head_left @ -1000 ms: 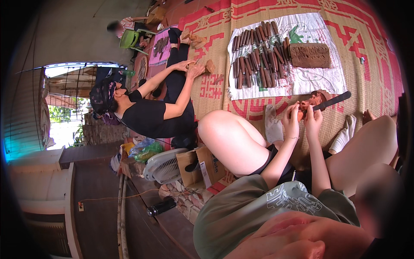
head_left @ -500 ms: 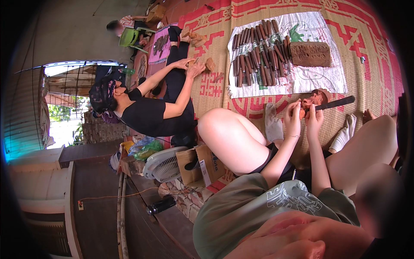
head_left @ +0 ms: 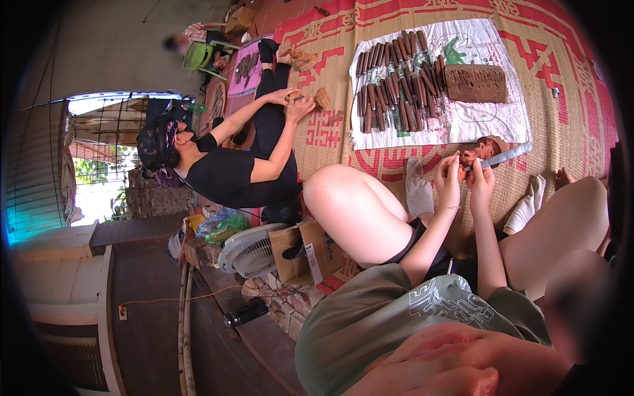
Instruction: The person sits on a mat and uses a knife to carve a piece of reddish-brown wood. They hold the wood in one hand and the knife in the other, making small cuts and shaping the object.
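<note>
two bare hands meet over the red-and-tan woven mat (head_left: 555, 125), between the seated person's socked feet (head_left: 418, 190). the left hand (head_left: 449, 177) has its fingers drawn narrow at the orange-toned near end of a reddish-brown carved wooden piece (head_left: 481, 152); how far they wrap beneath, the view cannot tell. the right hand (head_left: 481, 183), just beside it, has its fingers closed on a long, flat, grey blade (head_left: 507, 155), which slants up and rightward past the carved piece. that piece is near the lower edge of a white plastic sheet (head_left: 461, 131). on the sheet, dark brown cylindrical wooden handles (head_left: 408, 92) lie in rows, with a rough brown rectangular block (head_left: 477, 84) to their right. at left, a co-worker in a black shirt (head_left: 228, 168) handles a small pale-brown wooden piece (head_left: 294, 97).
</note>
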`<state>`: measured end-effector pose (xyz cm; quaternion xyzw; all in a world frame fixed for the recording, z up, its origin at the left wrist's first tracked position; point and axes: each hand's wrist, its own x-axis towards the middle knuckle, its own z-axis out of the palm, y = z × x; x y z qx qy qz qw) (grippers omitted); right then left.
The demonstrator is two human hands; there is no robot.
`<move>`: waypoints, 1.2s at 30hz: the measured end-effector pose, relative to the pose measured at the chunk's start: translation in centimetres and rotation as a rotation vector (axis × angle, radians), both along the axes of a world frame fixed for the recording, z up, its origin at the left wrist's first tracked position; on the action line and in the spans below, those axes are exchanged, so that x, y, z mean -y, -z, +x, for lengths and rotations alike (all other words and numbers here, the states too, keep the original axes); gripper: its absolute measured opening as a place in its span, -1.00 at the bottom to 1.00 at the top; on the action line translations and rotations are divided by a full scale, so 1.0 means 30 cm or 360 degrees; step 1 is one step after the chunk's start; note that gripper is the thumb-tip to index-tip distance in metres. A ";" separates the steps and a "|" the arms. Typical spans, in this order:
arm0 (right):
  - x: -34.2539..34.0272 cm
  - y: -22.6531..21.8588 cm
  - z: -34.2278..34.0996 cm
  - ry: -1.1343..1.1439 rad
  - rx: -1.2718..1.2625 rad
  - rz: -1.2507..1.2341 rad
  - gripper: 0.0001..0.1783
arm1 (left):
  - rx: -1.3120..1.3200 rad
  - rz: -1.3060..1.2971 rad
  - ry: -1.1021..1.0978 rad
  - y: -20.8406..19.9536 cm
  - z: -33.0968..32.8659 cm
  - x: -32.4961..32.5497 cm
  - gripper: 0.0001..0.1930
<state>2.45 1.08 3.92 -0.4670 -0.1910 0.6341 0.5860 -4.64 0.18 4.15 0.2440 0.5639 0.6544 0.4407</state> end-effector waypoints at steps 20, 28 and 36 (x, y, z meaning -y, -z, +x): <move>0.007 -0.009 -0.015 0.0047 0.0286 0.0068 -0.81 | 0.0033 -0.0045 -0.0093 -0.019 -0.009 0.000 -0.82; -0.004 -0.007 -0.004 -0.0109 0.0296 0.0053 -0.81 | 0.0049 -0.0096 -0.0065 -0.004 -0.026 0.005 -0.79; 0.003 -0.032 -0.005 -0.0041 0.0359 0.0089 -0.79 | 0.0097 -0.0116 -0.0061 -0.020 -0.014 0.003 -0.79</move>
